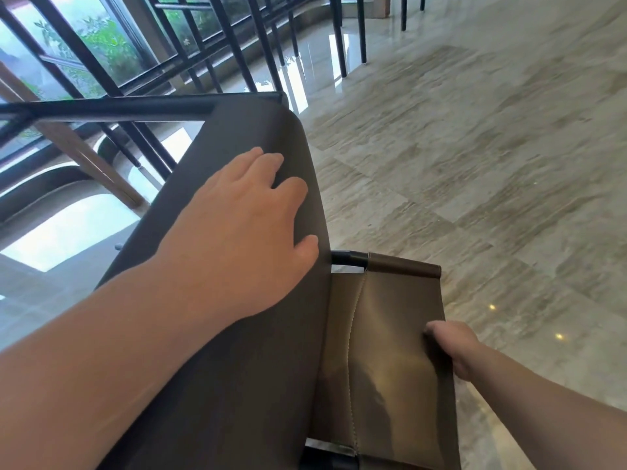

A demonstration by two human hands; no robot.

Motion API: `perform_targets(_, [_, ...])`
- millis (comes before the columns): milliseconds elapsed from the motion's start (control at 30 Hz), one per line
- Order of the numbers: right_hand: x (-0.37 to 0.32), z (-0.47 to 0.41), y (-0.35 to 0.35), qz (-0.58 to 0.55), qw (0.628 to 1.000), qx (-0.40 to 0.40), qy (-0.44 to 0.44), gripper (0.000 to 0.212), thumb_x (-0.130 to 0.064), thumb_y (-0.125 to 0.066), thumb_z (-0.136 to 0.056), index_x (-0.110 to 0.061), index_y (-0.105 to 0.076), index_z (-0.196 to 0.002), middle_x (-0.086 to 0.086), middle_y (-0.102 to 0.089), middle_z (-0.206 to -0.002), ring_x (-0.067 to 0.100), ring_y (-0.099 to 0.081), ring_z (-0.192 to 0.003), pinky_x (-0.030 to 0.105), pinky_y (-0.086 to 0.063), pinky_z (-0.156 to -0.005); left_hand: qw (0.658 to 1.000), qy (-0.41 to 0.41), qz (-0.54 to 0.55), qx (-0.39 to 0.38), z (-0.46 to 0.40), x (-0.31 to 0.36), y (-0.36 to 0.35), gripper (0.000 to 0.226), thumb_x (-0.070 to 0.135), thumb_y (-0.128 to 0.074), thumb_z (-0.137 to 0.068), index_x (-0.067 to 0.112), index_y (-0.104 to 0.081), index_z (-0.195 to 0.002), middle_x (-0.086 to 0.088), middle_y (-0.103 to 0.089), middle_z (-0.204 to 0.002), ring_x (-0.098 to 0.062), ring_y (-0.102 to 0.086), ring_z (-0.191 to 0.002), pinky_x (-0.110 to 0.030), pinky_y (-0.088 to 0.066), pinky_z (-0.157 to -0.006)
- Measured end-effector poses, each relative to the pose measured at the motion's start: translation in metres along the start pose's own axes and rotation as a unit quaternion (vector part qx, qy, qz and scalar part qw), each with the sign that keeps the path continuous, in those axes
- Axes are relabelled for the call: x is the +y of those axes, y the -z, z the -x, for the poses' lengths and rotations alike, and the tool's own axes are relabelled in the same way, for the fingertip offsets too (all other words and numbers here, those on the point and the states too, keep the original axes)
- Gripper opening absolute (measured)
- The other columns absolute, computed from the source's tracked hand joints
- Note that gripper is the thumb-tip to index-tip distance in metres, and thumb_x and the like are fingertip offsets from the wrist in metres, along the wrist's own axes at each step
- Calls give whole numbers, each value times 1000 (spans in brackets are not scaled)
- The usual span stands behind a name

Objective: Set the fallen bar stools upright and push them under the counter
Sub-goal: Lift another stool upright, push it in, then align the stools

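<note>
Best approach, I judged: keep the bar stool [258,334] steady w/ both hands, push evenly toward 11 o'clock so the legs don't snag. Stool filled frame centre. Left hand [244,228] lay flat on the seat, fingers spread, gripping nothing. Right hand [451,347], at 4 o'clock, clamped round the backrest [390,334] edge, fingers hidden behind it.

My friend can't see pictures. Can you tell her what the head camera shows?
A person's left hand rests flat on a brown bar stool seat, while the right hand grips its backrest above a marble floor.
</note>
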State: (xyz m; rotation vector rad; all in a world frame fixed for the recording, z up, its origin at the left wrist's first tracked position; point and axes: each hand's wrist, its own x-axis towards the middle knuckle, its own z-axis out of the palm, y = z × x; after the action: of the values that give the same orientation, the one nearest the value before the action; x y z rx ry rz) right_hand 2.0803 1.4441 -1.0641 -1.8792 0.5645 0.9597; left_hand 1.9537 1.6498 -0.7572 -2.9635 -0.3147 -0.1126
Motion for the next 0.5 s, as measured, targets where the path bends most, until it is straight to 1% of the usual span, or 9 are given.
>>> perform_targets(67, [-3, 2, -6, 4, 1000, 13, -10, 15, -7, -57, -86, 5, -62, -94, 21, -65, -83, 34, -63, -72, 32, -47, -59, 1000, 0, 0, -1, -1, -1, -1, 59, 54, -48, -88, 21, -49, -136, -7, -31, -155, -25, -15, -148, -36, -15, -117])
perform_targets(133, [-3, 1, -11, 5, 999, 35, -11, 19, -7, -55, -85, 5, -61, -99, 22, -64, -87, 35, -63, -78, 32, -47, -61, 1000, -2, 2, -4, -1, 0, -1, 59, 55, -48, -88, 22, -48, -137, -6, -30, -156, -25, -14, -148, -37, -15, -117])
perform_targets(267, [-6, 7, -14, 18, 998, 55, 19, 20, -1, -48, -86, 8, -54, -104, 19, -58, -84, 30, -56, -71, 30, -42, -59, 1000, -1, -12, -16, -4, -1, 0, 59, 55, -46, -88, 23, -48, -137, -6, -30, -156, -24, -13, -149, -40, -18, -117])
perform_targets(333, [-7, 9, -13, 32, 997, 55, 31, 16, 3, -44, -89, 8, -52, -101, 16, -54, -80, 26, -51, -67, 31, -40, -62, 999, -6, -31, -25, -7, -3, 1, 59, 55, -45, -88, 22, -48, -137, -7, -31, -155, -26, -14, -148, -41, -19, -117])
perform_targets(400, [-8, 12, -12, 55, 996, 58, 39, 14, 6, -40, -89, 7, -52, -96, 16, -52, -78, 27, -51, -70, 32, -41, -66, 997, -12, -64, -39, -9, -3, 1, 61, 56, -42, -88, 23, -45, -139, -7, -30, -155, -27, -13, -148, -43, -20, -117])
perform_targets(433, [-8, 13, -11, 62, 996, 53, 43, 13, 7, -39, -90, 6, -52, -89, 15, -51, -77, 28, -51, -72, 31, -41, -66, 995, -16, -88, -46, -9, -2, 1, 62, 57, -40, -89, 24, -42, -141, -8, -27, -156, -28, -12, -149, -43, -19, -117])
perform_targets(500, [-8, 16, -9, 58, 997, 38, 37, 18, 7, -37, -93, 2, -49, -80, 14, -47, -74, 26, -47, -67, 32, -36, -58, 990, -23, -129, -54, -6, 1, 0, 63, 58, -38, -90, 25, -37, -144, -9, -20, -159, -30, -7, -149, -43, -16, -118])
